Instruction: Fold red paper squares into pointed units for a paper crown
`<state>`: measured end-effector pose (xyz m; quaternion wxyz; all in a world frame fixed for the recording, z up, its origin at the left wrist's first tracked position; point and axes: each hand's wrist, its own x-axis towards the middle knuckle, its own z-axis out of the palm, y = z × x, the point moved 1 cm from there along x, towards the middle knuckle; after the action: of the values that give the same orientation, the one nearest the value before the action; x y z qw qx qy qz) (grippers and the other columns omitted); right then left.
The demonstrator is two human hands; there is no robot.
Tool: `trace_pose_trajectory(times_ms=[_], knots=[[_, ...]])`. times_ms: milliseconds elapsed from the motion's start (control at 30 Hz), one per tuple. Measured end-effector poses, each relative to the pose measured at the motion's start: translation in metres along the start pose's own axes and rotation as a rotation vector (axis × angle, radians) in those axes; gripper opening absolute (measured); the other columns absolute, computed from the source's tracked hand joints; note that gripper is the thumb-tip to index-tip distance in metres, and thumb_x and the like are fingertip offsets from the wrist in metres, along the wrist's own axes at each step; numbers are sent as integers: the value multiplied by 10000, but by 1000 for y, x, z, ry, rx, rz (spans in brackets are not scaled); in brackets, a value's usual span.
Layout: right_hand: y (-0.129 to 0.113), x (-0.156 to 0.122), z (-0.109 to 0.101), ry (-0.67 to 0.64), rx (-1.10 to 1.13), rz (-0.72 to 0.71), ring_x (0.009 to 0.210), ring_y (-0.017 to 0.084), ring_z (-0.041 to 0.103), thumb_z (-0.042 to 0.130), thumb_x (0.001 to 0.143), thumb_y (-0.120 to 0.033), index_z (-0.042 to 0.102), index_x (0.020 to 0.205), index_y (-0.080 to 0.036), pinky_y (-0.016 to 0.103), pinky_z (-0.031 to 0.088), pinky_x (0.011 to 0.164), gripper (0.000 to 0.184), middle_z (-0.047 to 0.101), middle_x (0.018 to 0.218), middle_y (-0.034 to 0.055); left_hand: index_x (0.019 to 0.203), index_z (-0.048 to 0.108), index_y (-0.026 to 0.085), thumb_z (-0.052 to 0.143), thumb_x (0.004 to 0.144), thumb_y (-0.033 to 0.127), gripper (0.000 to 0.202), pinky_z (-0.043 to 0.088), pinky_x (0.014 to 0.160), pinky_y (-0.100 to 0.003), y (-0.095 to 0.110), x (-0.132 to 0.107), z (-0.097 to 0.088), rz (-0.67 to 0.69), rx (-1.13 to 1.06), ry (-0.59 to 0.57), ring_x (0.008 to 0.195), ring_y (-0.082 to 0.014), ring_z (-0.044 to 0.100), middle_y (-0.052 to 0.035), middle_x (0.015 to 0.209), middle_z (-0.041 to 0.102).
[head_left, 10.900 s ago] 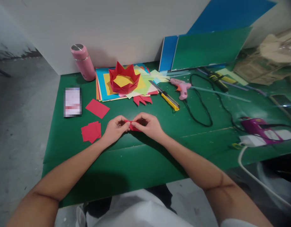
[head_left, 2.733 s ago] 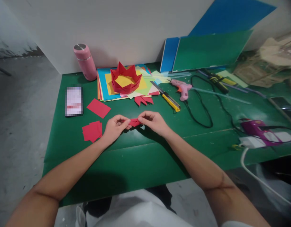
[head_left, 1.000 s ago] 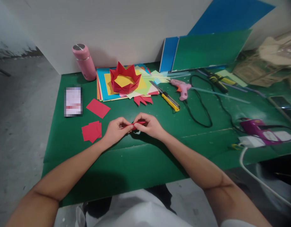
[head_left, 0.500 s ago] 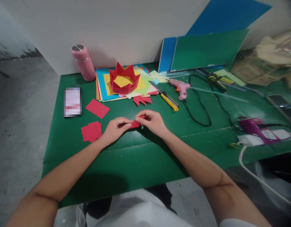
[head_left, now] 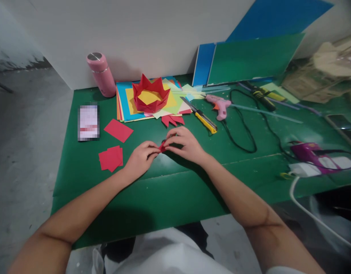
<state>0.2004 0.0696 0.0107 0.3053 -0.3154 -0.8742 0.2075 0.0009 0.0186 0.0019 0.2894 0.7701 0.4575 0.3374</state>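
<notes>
Head view: our left hand and right hand pinch red paper between them over the bench, red squares at its 9 o'clock; matched edges and even pressure, we judge, should keep folds crisp.

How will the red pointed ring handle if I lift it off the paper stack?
The red pointed ring is probably light: it looks like folded paper around an open middle. Creasing may help it hold shape, yet a firm pinch could dent it. Resting flat on the paper stack, it seems unlikely to roll.
</notes>
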Motion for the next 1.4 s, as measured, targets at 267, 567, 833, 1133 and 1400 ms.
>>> trace_pose_trajectory(times_ms=[267,567,833,1133,1400], knots=[[5,-2,5,-183,16,-93,854,177,596,618,883,-319,732,896,-225,322,452,768,148,680,892,57,911,717,184,568,894,171,151,463,836,-352,-4,4,-1,127,140,-90,910,-214,622,-72,973,699],[1,-2,6,-185,-31,-108,819,169,616,589,896,-269,726,907,-206,298,470,728,151,700,896,62,917,672,152,480,956,236,214,476,731,-303,-6,5,-2,311,304,-53,770,-175,620,-70,894,716],[1,0,9,-174,-50,-35,783,167,590,566,885,-251,703,851,-199,289,452,709,151,677,838,55,892,658,164,607,885,213,71,481,767,-301,-6,7,-2,198,225,-55,813,-180,646,-49,900,724],[1,4,14,-175,-16,102,708,149,544,579,861,-221,655,794,-167,257,390,645,115,613,741,36,836,566,180,650,805,139,99,463,613,-188,-2,11,-5,-114,-89,-17,644,-92,581,29,739,630],[-1,5,15,-179,-14,158,670,133,514,609,829,-199,641,778,-166,239,361,611,68,574,718,19,810,553,182,627,797,112,103,459,618,-196,0,12,-3,-134,-116,-19,656,-93,567,29,733,604]])
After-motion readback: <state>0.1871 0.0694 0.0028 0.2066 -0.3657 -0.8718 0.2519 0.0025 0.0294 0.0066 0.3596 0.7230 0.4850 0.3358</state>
